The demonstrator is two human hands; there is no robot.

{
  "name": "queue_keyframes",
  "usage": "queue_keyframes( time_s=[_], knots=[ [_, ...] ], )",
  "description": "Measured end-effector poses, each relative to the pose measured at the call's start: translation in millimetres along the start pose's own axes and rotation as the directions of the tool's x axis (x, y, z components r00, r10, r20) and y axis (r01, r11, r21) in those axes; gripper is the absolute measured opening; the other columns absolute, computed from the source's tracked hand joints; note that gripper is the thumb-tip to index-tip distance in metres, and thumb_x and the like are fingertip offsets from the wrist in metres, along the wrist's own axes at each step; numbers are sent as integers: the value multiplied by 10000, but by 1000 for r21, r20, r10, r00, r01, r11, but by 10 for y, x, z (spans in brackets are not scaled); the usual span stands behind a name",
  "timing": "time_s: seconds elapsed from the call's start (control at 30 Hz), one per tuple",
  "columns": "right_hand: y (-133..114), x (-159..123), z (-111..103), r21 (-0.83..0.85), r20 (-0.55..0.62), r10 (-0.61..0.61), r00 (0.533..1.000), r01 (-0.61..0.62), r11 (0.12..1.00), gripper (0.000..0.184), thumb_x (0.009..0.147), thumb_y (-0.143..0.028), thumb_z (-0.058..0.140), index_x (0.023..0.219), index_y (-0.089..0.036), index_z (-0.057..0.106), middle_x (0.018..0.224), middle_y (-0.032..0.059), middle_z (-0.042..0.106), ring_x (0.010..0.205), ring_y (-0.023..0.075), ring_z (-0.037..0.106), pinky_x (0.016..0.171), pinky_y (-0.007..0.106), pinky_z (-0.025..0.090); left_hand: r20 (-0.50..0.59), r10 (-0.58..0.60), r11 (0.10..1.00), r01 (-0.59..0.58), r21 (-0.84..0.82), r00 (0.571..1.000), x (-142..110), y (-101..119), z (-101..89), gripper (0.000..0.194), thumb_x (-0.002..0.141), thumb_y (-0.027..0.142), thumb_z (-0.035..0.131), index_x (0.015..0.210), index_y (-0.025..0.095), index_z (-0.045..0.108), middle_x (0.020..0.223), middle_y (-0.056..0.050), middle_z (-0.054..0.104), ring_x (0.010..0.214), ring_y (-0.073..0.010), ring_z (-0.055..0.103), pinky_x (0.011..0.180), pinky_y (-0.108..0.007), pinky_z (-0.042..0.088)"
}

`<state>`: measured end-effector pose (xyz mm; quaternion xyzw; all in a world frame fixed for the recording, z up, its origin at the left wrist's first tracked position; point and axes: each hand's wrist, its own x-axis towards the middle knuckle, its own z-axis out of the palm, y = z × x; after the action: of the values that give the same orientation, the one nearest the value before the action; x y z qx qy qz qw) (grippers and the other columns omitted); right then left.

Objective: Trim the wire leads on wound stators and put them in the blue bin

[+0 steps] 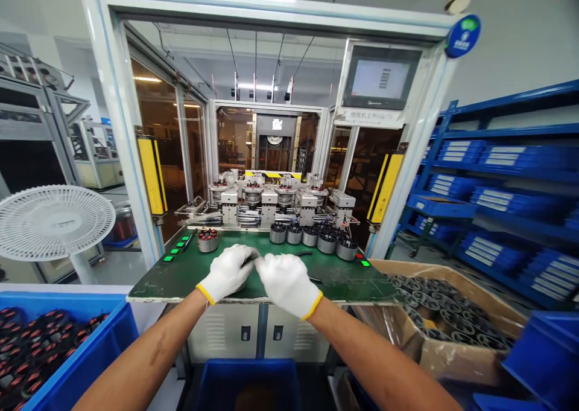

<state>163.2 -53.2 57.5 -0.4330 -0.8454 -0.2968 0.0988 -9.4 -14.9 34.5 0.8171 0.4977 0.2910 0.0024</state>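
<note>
the left hand (226,272) and the right hand (287,285), both in white knit gloves with yellow cuffs, meet above the near edge of the green bench (344,280). the fingers of both hands are half curled and bunched together, with the fingertips (256,259) touching or nearly touching. something small and dark may lie between them, but the gloves hide it, so it cannot be told whether either hand has hold of anything. a round metal piece (240,286) shows just under the left hand, on the bench.

farther along the bench, left of the hands, a steel cup holding a copper-wound stator (207,239) stands beside a strip of lit green buttons (178,247). a row of steel cups with dark stator cores (310,237) stands along the bench's far edge. behind the bench is a winding machine (266,203), with a touchscreen (379,77) above its right side. below the bench's left corner, a blue bin (122,332) holds wound stators (40,350). below its right corner, a cardboard box (456,363) holds bare cores (443,314). blue shelving (497,134) stands well off to the right of the bench, and a white fan (54,223) well off to the left.
</note>
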Motion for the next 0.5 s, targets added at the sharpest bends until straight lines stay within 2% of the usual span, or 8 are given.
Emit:
queue_keyframes(
  time_s=[0.07,0.13,0.2,0.27,0.33,0.43,0.5],
  knots=[
    [-46,13,-2,7,-18,-31,999,32,999,245,905,-165,295,972,-154,530,775,89,563,701,229,598,581,310,400,-12,23,1000,-23,-12,1000,-19,9,17,224,849,242,443,978,245,626,977,-24,644,937,-192,565,827,-295,431],
    [-25,88,15,53,-24,4,1000,-3,999,263,915,-179,290,996,-163,541,806,91,582,717,232,603,600,318,412,-15,3,1000,-3,2,1000,-28,20,20,208,844,233,438,939,232,624,943,-33,643,917,-195,568,804,-294,430],
    [49,203,72,143,-5,125,992,-123,982,290,936,-230,288,1011,-184,565,864,92,610,756,233,613,634,325,423,-6,-28,1000,28,3,1000,-28,25,17,188,850,262,442,904,227,619,916,-32,642,893,-197,573,775,-291,432],
    [121,306,175,248,63,249,966,-257,934,319,947,-289,302,988,-199,606,917,90,638,809,232,621,673,323,424,6,-57,998,57,-32,998,-26,24,16,178,852,300,461,908,235,617,932,-24,646,891,-193,578,772,-286,434],
    [132,348,297,318,143,288,947,-320,893,326,936,-312,343,940,-194,646,913,87,663,830,222,624,684,303,416,9,-83,993,84,-82,996,-23,23,18,183,848,317,479,939,244,619,979,-17,651,918,-188,582,795,-281,437],
    [28,275,404,359,212,216,953,-282,890,284,884,-288,437,792,-165,676,791,80,679,762,191,621,644,267,391,10,-116,987,116,-113,993,-17,29,18,177,839,311,490,927,246,628,979,-10,659,930,-184,588,820,-280,444],
    [-28,206,374,430,224,113,968,-202,880,280,865,-301,472,726,-163,672,726,53,673,700,157,603,613,245,372,24,-124,986,126,-112,992,-11,41,8,181,835,296,488,925,248,637,987,-7,663,942,-184,590,834,-281,449]
  ],
)
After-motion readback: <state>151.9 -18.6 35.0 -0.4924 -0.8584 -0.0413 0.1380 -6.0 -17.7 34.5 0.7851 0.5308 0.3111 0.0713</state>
